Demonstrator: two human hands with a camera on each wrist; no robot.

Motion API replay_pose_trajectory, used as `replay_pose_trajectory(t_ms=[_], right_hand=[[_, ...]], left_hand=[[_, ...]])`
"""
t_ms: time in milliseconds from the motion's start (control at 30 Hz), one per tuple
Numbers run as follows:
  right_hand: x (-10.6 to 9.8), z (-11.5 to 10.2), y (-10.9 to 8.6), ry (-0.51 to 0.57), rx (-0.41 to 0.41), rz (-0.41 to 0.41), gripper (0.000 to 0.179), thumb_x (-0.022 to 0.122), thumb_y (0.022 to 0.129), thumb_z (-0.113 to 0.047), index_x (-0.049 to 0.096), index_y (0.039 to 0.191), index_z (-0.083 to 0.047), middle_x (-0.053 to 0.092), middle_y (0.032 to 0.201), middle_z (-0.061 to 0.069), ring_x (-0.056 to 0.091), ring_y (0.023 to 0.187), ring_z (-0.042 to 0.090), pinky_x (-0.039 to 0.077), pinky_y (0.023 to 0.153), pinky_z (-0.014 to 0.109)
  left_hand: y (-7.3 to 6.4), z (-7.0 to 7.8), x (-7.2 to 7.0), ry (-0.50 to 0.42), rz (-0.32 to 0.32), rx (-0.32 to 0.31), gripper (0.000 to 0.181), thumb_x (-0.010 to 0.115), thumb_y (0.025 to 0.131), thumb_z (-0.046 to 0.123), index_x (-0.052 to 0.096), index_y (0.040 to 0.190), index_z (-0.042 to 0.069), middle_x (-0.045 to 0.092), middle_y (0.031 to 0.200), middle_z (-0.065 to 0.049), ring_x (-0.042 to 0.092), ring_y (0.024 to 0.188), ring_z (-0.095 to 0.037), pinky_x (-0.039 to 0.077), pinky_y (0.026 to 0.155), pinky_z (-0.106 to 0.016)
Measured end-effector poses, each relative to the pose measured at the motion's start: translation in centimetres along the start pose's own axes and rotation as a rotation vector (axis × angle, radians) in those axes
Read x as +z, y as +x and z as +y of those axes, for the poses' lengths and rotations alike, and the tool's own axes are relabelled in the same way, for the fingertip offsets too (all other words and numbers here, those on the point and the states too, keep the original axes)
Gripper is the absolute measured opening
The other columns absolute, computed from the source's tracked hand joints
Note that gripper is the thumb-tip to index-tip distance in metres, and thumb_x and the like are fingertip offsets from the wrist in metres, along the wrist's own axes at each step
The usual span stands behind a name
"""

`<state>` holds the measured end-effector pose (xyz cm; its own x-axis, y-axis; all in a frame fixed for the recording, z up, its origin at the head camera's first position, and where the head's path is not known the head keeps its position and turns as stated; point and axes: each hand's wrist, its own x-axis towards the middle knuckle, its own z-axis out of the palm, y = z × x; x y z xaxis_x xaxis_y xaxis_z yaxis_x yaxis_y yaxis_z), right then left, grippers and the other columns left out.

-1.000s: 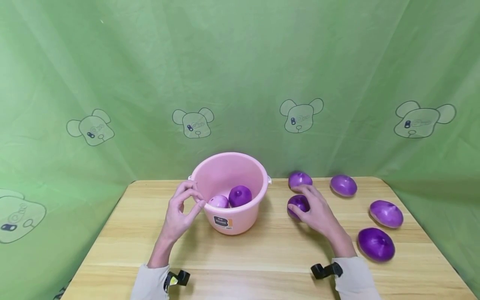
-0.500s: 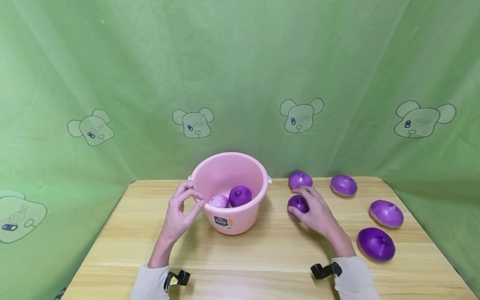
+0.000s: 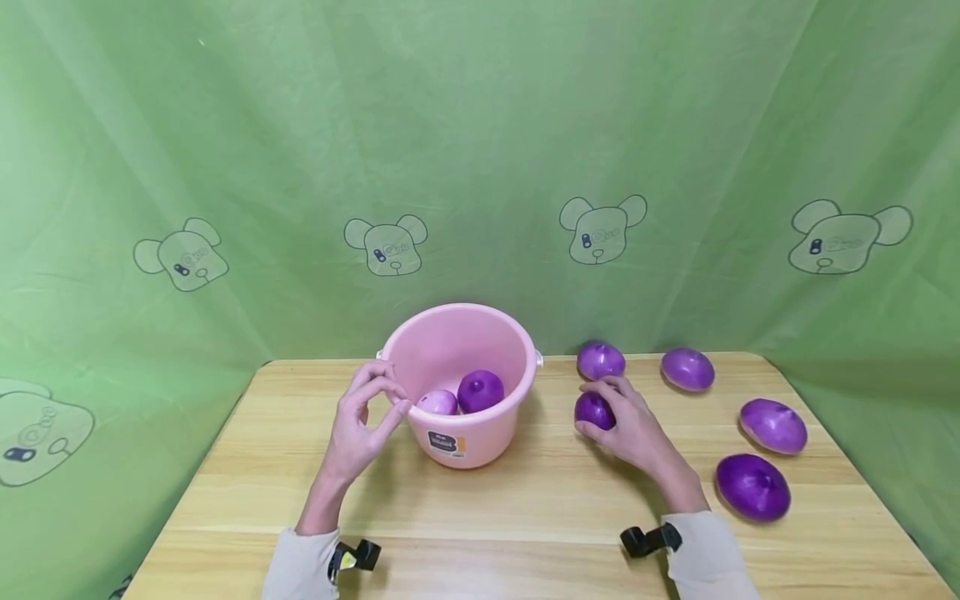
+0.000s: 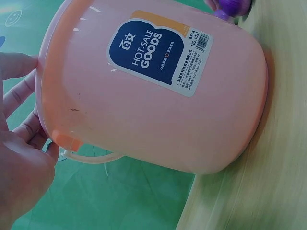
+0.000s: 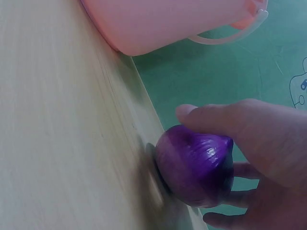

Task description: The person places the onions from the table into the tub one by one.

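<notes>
In right hand [image 3: 632,427], glossy onion [image 5: 192,165]

The bucket [image 3: 491,437] stands on the desk [image 3: 480,508], before the curtain [image 3: 480,150]. In the bucket lie the left inner onion [image 3: 437,402] and, toward its right wall, the right inner onion [image 3: 481,392]. The left hand [image 3: 358,429] is at the bucket's left rim. Right of the bucket is the held onion [image 3: 594,411], in the right hand [image 3: 636,429]. Right of the bucket and farther back lie the nearer back onion [image 3: 601,360] and the farther back onion [image 3: 687,369]. Well right of the bucket lie the side onion [image 3: 773,426] and, farther forward, the front onion [image 3: 752,487].
</notes>
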<state>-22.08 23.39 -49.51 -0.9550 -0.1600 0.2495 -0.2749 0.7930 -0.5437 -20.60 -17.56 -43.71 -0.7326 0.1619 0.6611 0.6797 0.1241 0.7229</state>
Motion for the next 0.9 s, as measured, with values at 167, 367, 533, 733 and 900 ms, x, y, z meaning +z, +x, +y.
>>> replay_pose_trajectory(t_ms=[167, 367, 533, 733, 900], right_hand=[[0.09, 0.15, -0.03, -0.003, -0.001, -0.002, 0.063, 0.085, 0.084, -0.025, 0.058, 0.140, -0.013, 0.043, 0.145, 0.028, 0.047, 0.126, 0.058, 0.043, 0.095, 0.078], [0.10, 0.18, -0.11, -0.011, 0.003, -0.016, 0.065, 0.086, 0.083, -0.026, 0.057, 0.140, -0.014, 0.043, 0.145, 0.028, 0.049, 0.124, 0.058, 0.044, 0.094, 0.077], [0.14, 0.20, -0.11, -0.014, -0.009, -0.017, 0.065, 0.085, 0.084, -0.023, 0.056, 0.141, -0.012, 0.044, 0.144, 0.028, 0.052, 0.121, 0.058, 0.045, 0.093, 0.076], [0.30, 0.31, -0.23, 0.004, -0.018, -0.006, 0.064, 0.085, 0.083, -0.019, 0.056, 0.140, -0.011, 0.044, 0.143, 0.028, 0.055, 0.119, 0.057, 0.046, 0.093, 0.075], [0.35, 0.37, -0.18, 0.009, -0.024, -0.001, 0.064, 0.085, 0.082, -0.019, 0.056, 0.139, -0.010, 0.044, 0.142, 0.029, 0.055, 0.118, 0.058, 0.047, 0.092, 0.075]], left_hand=[[0.04, -0.17, -0.07, -0.005, -0.003, 0.001, 0.015, 0.072, 0.084, -0.011, 0.068, 0.088, 0.003, 0.056, 0.111, -0.014, 0.049, 0.119, -0.027, 0.030, 0.120, -0.045], [0.09, -0.10, -0.08, -0.018, -0.007, -0.004, 0.011, 0.071, 0.085, -0.008, 0.067, 0.088, 0.002, 0.056, 0.110, -0.014, 0.050, 0.118, -0.028, 0.031, 0.120, -0.045], [0.05, -0.19, -0.07, -0.017, -0.006, -0.001, 0.010, 0.071, 0.085, -0.007, 0.067, 0.088, 0.001, 0.056, 0.110, -0.014, 0.050, 0.118, -0.029, 0.031, 0.119, -0.044], [-0.01, -0.25, -0.07, -0.014, -0.006, 0.006, 0.012, 0.071, 0.085, -0.009, 0.067, 0.088, 0.001, 0.056, 0.110, -0.014, 0.048, 0.118, -0.036, 0.031, 0.119, -0.044], [0.01, -0.02, -0.05, -0.011, -0.007, -0.002, 0.013, 0.072, 0.085, -0.010, 0.068, 0.088, 0.003, 0.057, 0.111, -0.014, 0.050, 0.119, -0.029, 0.031, 0.119, -0.044]])
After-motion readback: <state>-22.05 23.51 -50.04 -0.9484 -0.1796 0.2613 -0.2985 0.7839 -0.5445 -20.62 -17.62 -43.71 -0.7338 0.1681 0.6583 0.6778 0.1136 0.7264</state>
